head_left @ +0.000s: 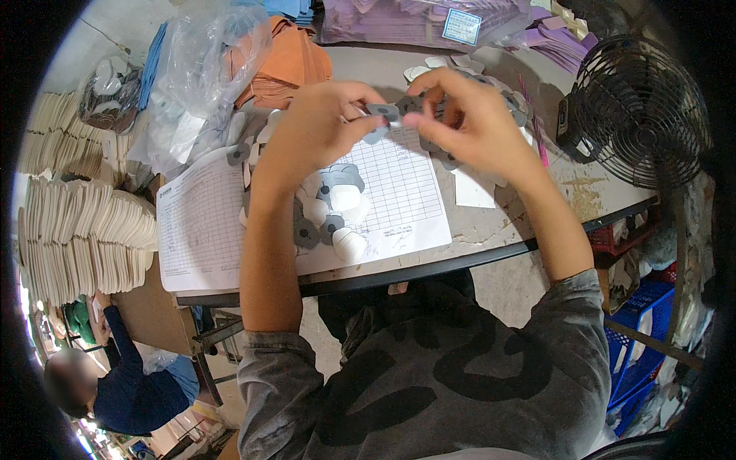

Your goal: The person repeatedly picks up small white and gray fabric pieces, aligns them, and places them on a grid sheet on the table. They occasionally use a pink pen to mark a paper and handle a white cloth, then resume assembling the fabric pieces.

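My left hand [318, 126] and my right hand [468, 115] meet above the table, both pinching a small grey cut-out piece [383, 113] between their fingertips. A second grey piece [376, 136] hangs just under it. Below my hands lies a ruled paper form [399, 192] with a loose heap of grey and white cut-out pieces [333, 207] on it. More grey and white pieces [506, 96] lie behind my right hand.
A black wire-guard fan [640, 111] stands at the right table edge. Clear plastic bags [203, 77] and orange fabric [287, 65] sit at the back left, purple sheets [429, 19] at the back. Stacks of cream pieces [77, 230] rise on the left. A person [115, 383] sits lower left. Blue crates [640, 337] stand lower right.
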The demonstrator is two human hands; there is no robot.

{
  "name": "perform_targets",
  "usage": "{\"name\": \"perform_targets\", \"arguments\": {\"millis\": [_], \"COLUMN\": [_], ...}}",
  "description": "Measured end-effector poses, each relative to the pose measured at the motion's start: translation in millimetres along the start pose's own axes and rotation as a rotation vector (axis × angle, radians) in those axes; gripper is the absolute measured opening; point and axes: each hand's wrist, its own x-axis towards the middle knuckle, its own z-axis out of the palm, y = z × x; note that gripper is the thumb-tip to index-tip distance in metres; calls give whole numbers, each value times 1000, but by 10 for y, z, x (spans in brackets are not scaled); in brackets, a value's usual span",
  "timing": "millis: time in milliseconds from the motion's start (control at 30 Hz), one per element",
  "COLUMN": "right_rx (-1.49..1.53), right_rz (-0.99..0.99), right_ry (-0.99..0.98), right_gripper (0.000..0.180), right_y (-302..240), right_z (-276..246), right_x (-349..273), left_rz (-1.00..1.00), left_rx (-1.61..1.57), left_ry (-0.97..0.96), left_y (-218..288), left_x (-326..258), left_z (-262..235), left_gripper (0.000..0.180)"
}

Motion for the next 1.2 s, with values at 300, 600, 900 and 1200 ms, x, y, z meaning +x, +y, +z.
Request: {"name": "perform_targets", "arguments": {"millis": [300, 600, 900, 1200], "right_rx": [285, 357, -398, -424], "right_rz": [178, 185, 231, 276], "right_ry": [-10, 42, 256, 215], "right_gripper": [17, 17, 21, 25], "right_y": [36, 84, 112, 121], "right_z": [114, 178, -229, -191], "right_x": [-11, -32, 36, 45], "left_rz": [55, 38, -207, -176], "left_rx": [-193, -468, 299, 452], "left_ry": [60, 21, 110, -30], "left_y": [-54, -48, -299, -350], "left_x": [48, 65, -131, -224], "left_z": [117, 108, -396, -79], "left_gripper": [26, 33, 34, 35]}}
